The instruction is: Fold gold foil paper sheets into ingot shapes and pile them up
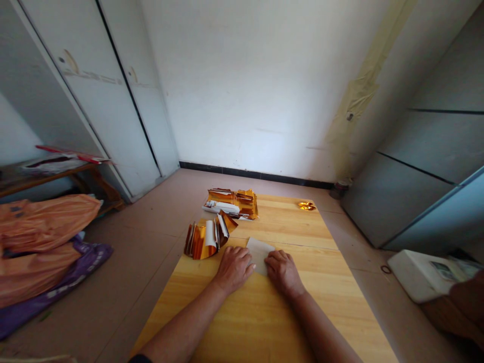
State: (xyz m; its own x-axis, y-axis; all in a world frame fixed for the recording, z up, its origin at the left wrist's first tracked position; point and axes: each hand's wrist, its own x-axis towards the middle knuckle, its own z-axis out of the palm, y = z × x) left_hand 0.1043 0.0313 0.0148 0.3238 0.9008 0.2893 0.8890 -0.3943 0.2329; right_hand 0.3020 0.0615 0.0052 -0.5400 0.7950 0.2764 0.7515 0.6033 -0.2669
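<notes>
The paper lies on the table between the hands, its far edge slanting so that the left corner points farthest toward the wall; with both sides partly covered, I cannot tell its long axis. The left hand and right hand rest at its sides with fingers bent, though whether they grip or merely press it I cannot tell.

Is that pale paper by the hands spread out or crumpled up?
Spread out: the paper lies flat on the table, its far edge straight.
</notes>
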